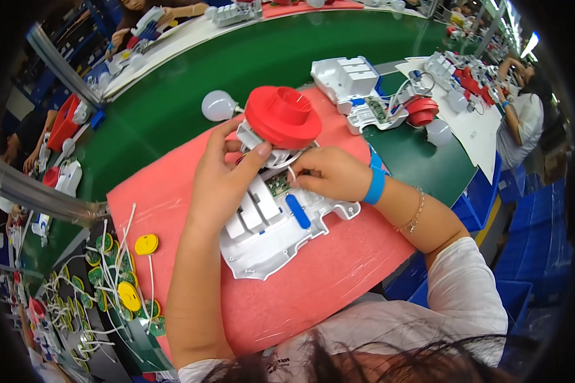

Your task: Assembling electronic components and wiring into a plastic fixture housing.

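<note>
A white plastic housing [262, 246] lies on the pink foam mat [351, 255] in front of me. Set in it are a green circuit board [279, 185] and a blue strip [298, 211]. My left hand [223, 175] is closed around the white base under a red round part [283, 118], keeping it tilted above the housing's far end. Just right of the board, my right hand [332, 173] pinches a thin white wire [292, 172]; its fingertips are partly hidden. Beside the red part rests a white bulb [219, 106].
Another opened white housing [348, 76] with a red part [421, 111] and bulb [438, 133] lies at the far right. Wired green boards with yellow discs [129, 296] spread at left. Blue bins [485, 195] stand at right. Co-workers sit across the green belt [172, 96] and at right.
</note>
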### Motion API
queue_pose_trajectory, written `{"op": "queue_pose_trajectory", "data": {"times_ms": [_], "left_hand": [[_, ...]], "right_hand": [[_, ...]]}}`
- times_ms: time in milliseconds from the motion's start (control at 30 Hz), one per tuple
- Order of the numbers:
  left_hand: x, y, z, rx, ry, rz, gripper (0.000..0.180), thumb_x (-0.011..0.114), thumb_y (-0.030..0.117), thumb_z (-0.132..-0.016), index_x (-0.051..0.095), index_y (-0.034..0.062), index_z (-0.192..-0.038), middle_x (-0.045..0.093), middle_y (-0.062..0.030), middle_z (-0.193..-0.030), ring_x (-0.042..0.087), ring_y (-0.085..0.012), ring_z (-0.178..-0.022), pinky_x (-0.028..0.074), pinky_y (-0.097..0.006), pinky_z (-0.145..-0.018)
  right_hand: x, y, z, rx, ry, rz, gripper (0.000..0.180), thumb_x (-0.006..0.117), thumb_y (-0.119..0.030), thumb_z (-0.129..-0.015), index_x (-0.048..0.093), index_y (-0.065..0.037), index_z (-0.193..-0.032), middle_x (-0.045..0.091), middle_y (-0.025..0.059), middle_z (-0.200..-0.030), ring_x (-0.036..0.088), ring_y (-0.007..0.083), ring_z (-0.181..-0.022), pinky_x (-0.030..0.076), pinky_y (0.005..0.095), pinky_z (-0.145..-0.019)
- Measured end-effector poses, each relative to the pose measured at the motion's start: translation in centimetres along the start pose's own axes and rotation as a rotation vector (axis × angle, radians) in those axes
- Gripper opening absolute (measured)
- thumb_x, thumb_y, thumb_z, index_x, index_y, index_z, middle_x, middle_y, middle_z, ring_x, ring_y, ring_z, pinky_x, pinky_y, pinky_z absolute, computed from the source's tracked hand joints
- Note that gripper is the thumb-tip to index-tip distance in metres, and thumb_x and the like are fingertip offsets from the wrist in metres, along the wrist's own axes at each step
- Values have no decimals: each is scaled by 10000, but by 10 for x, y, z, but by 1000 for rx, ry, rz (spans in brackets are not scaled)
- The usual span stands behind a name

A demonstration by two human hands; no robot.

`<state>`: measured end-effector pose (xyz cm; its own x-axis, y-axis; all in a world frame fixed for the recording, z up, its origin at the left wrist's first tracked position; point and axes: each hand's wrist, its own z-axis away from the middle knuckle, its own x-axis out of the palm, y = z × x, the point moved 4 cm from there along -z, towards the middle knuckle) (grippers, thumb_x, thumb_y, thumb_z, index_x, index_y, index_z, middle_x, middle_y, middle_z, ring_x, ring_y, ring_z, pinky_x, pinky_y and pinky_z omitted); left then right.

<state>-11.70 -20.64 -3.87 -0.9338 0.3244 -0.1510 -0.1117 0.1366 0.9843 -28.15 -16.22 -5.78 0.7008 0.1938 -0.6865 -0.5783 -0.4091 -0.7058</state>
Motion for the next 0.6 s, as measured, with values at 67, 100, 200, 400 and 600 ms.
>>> {"op": "queue_pose_trajectory", "data": {"times_ms": [67, 100, 200, 400, 600], "left_hand": [[1, -2, 0, -4, -2, 31, 562, 681, 234, -758, 431, 25, -1216, 518, -84, -914, 528, -129, -812, 444, -244, -673], [0, 0, 1, -10, -4, 19, 564, 683, 236, -757, 431, 25, -1215, 518, -84, -913, 528, -128, -803, 444, -244, -667], [-2, -3, 1, 14, 9, 24, 561, 689, 256, -752, 440, 18, -1194, 526, -97, -923, 535, -137, -797, 449, -249, -660], [-3, 0, 2, 27, 17, -67, 614, 690, 355, -735, 448, -12, -1163, 547, -116, -925, 544, -156, -829, 457, -263, -677], [-6, -6, -4, 109, 49, -108, 615, 689, 376, -733, 465, -1, -1165, 553, -52, -879, 487, -82, -694, 372, -203, -568]], "right_hand": [[3, 6, 0, -65, 68, 39, 103, 568, -94, -763, 594, -22, -832, 608, 127, -819, 591, 288, -775, 468, 361, -693], [5, 7, 0, -64, 54, 31, 103, 568, -94, -763, 594, -22, -832, 608, 127, -819, 591, 288, -775, 468, 361, -693], [9, 12, -1, -75, 109, 76, 94, 575, -100, -755, 592, -23, -807, 597, 131, -778, 585, 293, -745, 466, 365, -674], [12, 13, -2, 48, 93, -27, 74, 609, -18, -769, 600, 14, -835, 588, 34, -688, 506, 46, -599, 407, 201, -520], [12, 13, -6, 140, 84, -98, 115, 608, -91, -760, 596, 5, -820, 592, 83, -658, 566, 140, -580, 450, 258, -539]]}}
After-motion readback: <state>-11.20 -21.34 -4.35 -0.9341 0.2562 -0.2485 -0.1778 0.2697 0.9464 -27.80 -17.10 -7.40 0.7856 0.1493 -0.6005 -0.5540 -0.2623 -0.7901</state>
